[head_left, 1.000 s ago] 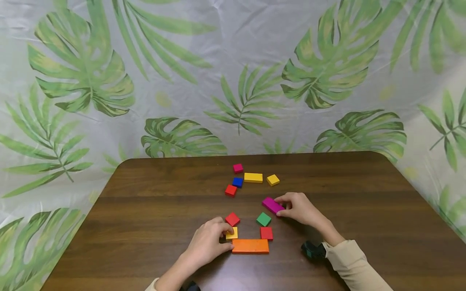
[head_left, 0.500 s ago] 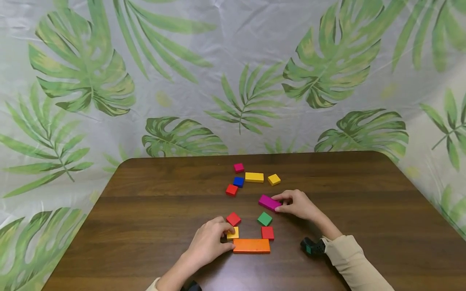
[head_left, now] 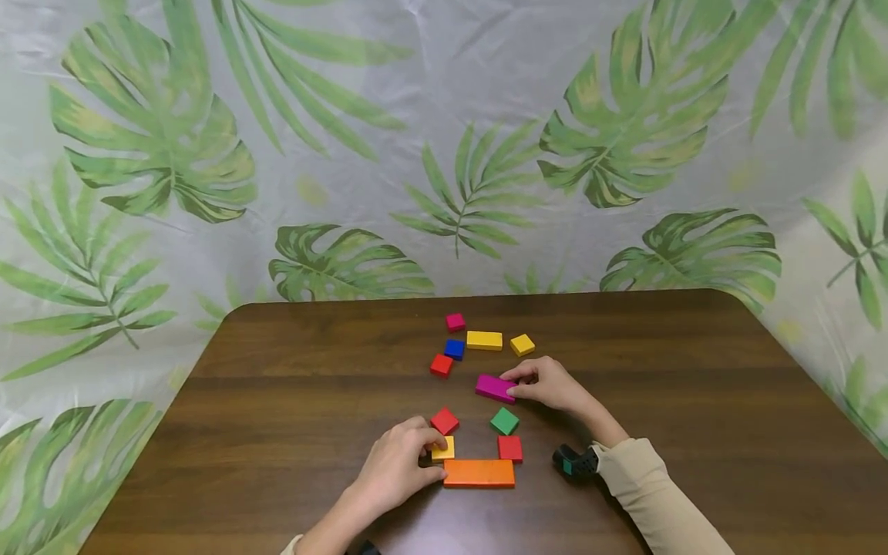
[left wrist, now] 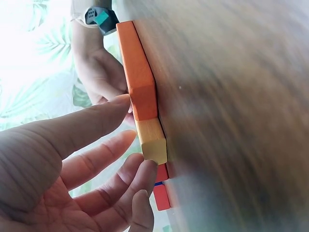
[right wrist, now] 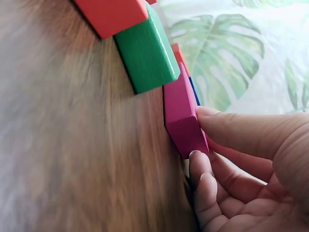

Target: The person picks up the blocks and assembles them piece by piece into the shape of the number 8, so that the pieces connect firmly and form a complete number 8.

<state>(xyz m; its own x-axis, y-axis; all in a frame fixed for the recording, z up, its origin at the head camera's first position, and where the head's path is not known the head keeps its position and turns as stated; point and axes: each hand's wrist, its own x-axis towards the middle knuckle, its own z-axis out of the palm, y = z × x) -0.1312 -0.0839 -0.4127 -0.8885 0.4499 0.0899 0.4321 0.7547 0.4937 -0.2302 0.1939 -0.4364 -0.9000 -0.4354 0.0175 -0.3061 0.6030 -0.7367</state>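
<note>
My right hand (head_left: 551, 385) pinches a long magenta block (head_left: 495, 388) by its right end, thumb on the near side and fingers behind. In the right wrist view the magenta block (right wrist: 183, 116) appears just beyond the green block (right wrist: 147, 55). My left hand (head_left: 397, 460) rests at the left of the near blocks. Its thumb touches the left end of a long orange block (head_left: 479, 474), and its fingers touch a small yellow block (left wrist: 153, 142) beside it. A red block (head_left: 509, 449) stands behind the orange block's right end; another red block (head_left: 445, 421) lies turned behind the yellow one.
On the brown wooden table (head_left: 277, 385), farther back, lie a red block (head_left: 441, 365), a blue block (head_left: 454, 349), a pink block (head_left: 455, 322), a long yellow block (head_left: 484, 341) and a small yellow block (head_left: 523, 344). A leaf-patterned cloth (head_left: 486, 92) hangs behind the table.
My right hand has moved left with the magenta block, which has turned closer to level with the table's far edge. The left hand stays at the orange and yellow blocks.
</note>
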